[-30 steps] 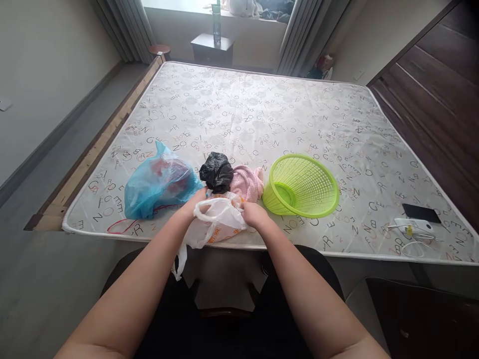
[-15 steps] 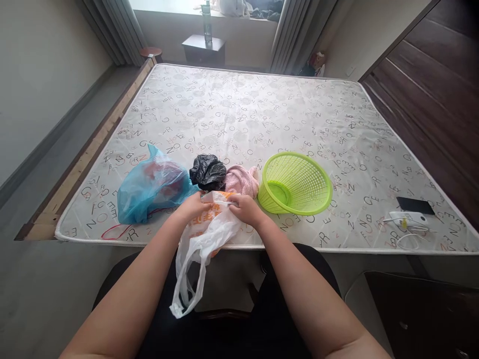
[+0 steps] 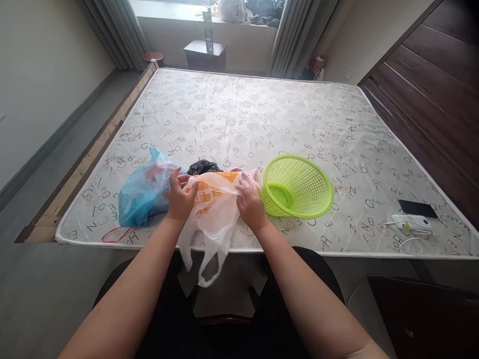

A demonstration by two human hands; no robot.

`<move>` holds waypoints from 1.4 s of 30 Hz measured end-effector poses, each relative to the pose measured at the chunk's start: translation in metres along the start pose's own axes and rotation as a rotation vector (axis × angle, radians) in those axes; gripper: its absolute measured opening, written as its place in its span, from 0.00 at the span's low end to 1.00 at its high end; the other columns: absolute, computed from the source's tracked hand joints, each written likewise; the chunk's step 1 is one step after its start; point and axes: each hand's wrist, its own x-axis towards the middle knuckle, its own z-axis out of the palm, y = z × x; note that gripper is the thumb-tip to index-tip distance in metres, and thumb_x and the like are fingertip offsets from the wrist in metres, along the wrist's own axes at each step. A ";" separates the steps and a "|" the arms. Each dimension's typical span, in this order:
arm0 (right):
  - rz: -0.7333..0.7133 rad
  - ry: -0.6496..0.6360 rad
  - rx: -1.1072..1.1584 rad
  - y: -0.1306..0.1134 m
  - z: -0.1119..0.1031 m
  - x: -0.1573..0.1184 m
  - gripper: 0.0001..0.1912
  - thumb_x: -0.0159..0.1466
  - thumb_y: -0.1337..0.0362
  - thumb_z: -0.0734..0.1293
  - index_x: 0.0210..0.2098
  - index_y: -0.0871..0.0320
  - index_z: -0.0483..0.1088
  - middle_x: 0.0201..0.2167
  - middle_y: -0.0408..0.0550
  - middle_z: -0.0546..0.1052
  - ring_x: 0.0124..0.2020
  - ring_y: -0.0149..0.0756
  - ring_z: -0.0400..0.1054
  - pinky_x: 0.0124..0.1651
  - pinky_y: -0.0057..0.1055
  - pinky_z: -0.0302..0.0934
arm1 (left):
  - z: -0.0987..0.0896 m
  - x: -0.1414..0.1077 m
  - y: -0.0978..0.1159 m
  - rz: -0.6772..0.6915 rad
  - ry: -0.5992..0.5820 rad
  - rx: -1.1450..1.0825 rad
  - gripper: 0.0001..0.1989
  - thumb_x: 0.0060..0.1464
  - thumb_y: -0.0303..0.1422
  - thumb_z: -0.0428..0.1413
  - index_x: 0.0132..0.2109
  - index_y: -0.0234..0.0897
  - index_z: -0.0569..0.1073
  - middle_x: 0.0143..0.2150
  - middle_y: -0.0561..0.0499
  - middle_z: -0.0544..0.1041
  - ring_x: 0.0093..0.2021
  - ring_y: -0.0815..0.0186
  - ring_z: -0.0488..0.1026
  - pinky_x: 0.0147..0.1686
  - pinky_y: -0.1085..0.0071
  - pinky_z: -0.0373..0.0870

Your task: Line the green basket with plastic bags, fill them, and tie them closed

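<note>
A white plastic carrier bag [image 3: 215, 214] with orange print is spread between my two hands, its handles hanging down over the mattress edge. My left hand [image 3: 180, 197] holds the bag's upper left corner between thumb and fingers, the index finger lifted. My right hand [image 3: 250, 204] pinches the upper right side. Behind the bag lie a crumpled black plastic bag [image 3: 204, 167] and a pink cloth [image 3: 251, 178], both partly hidden. To the left rests a blue plastic bag [image 3: 138, 194] with something reddish inside. A tilted green plastic basket [image 3: 299, 187] stands just right of my right hand.
Everything lies on a letter-patterned mattress [image 3: 232, 124]. At its right are a dark flat object [image 3: 417, 208] and a white device [image 3: 409, 221] with a cable. A red loop [image 3: 116, 234] lies near the front left edge. A small side table [image 3: 205, 50] bears a bottle [image 3: 208, 32].
The bunched carrier bag has been spread wider, its print now facing up. My hands have moved apart, and the bag now covers more of the black bag and pink cloth.
</note>
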 end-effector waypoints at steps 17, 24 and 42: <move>0.191 -0.704 -0.505 0.002 0.030 -0.020 0.41 0.71 0.46 0.61 0.76 0.51 0.45 0.79 0.51 0.36 0.78 0.57 0.23 0.73 0.64 0.26 | 0.061 -0.061 -0.025 -0.119 -0.963 0.659 0.47 0.57 0.55 0.57 0.76 0.44 0.51 0.79 0.37 0.43 0.77 0.35 0.35 0.66 0.27 0.40; 0.242 -0.766 -0.516 0.002 0.029 -0.022 0.40 0.70 0.49 0.63 0.76 0.49 0.47 0.79 0.49 0.31 0.77 0.62 0.27 0.72 0.66 0.31 | 0.067 -0.064 -0.037 -0.105 -1.018 0.664 0.50 0.55 0.53 0.60 0.77 0.43 0.49 0.79 0.35 0.44 0.77 0.36 0.36 0.65 0.27 0.43; 0.456 -0.600 -0.433 -0.007 0.016 -0.012 0.39 0.73 0.52 0.60 0.77 0.47 0.39 0.78 0.61 0.39 0.76 0.59 0.40 0.66 0.54 0.54 | 0.068 -0.058 -0.034 -0.120 -1.057 0.590 0.42 0.55 0.43 0.62 0.72 0.41 0.57 0.78 0.37 0.48 0.76 0.38 0.40 0.65 0.36 0.54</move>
